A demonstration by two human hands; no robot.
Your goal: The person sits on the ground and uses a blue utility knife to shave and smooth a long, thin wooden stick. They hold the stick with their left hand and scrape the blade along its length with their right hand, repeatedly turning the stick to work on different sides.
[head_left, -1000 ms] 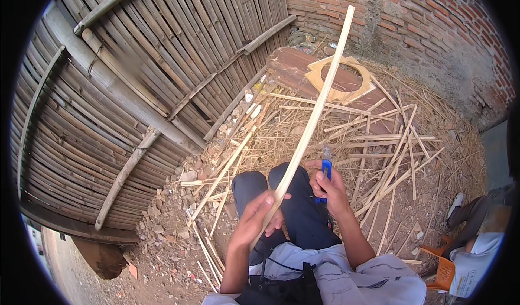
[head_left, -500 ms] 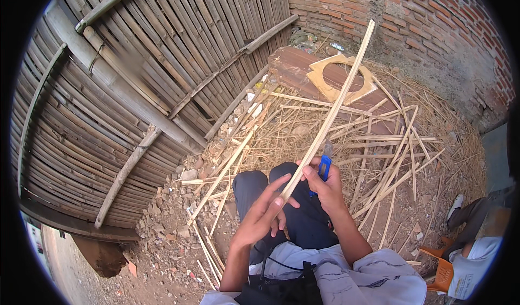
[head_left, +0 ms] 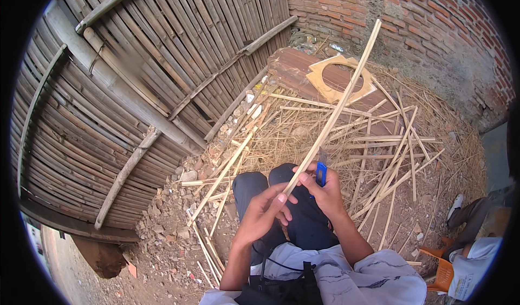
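A long pale bamboo strip (head_left: 342, 100) slants up and to the right across my knees. Its near end rests between the thumb and fingers of my left hand (head_left: 260, 214), which is closed on it. Farther along, my right hand (head_left: 324, 193) pinches the same strip and also grips a blue utility knife (head_left: 322, 173). The knife's blade points away from me, beside the strip; whether it touches the strip I cannot tell. Several cut strips (head_left: 398, 169) lie criss-crossed on the ground to the right, and a few more strips (head_left: 225, 167) lie to the left.
A brown board (head_left: 290, 66) bearing a yellowish panel with a round hole (head_left: 319, 82) lies ahead on straw shavings (head_left: 292, 134). A bamboo wall (head_left: 146, 50) stands left, a brick wall (head_left: 433, 28) behind. Another person sits on an orange chair (head_left: 441, 272) at the lower right.
The strip has shifted slightly, its far tip moving a little right. My right hand and the knife have turned slightly and come a little nearer; my left hand has barely moved.
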